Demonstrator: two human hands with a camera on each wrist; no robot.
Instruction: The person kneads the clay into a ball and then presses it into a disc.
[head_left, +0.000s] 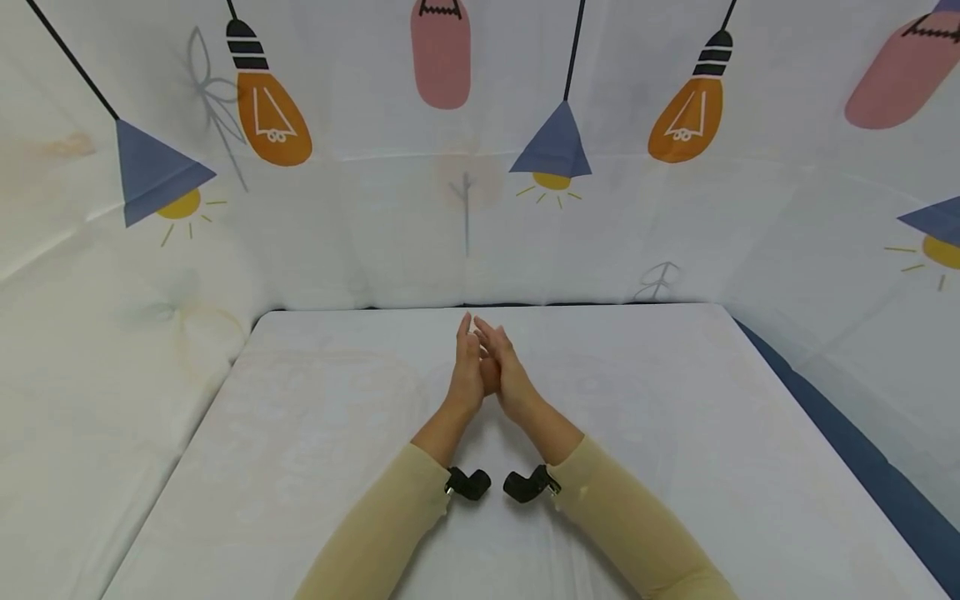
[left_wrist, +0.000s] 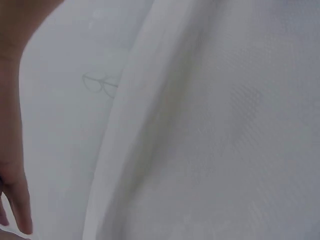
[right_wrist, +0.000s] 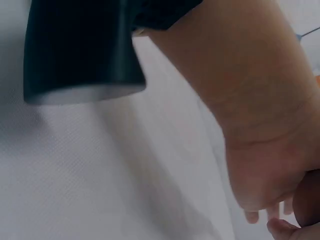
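Head view: the left hand (head_left: 467, 367) and right hand (head_left: 516, 379) are pressed or nearly pressed together, fingers mostly straight, over the worktop (head_left: 337, 400), fingertips near the middle of its far edge; the facing wrist cameras (head_left: 471, 485), narrowly spaced, may knock if brought closer. Left wrist view: worktop white, finely textured; finger contact cannot be told. Right wrist view: soft shadow across the worktop; nothing visibly pinched.

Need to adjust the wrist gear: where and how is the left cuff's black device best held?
Probably pinch the black device by its blunt free end, coming from above: its bent body juts inward from the left cuff, leaving that end exposed. Sideways looks tighter: the right device faces it.
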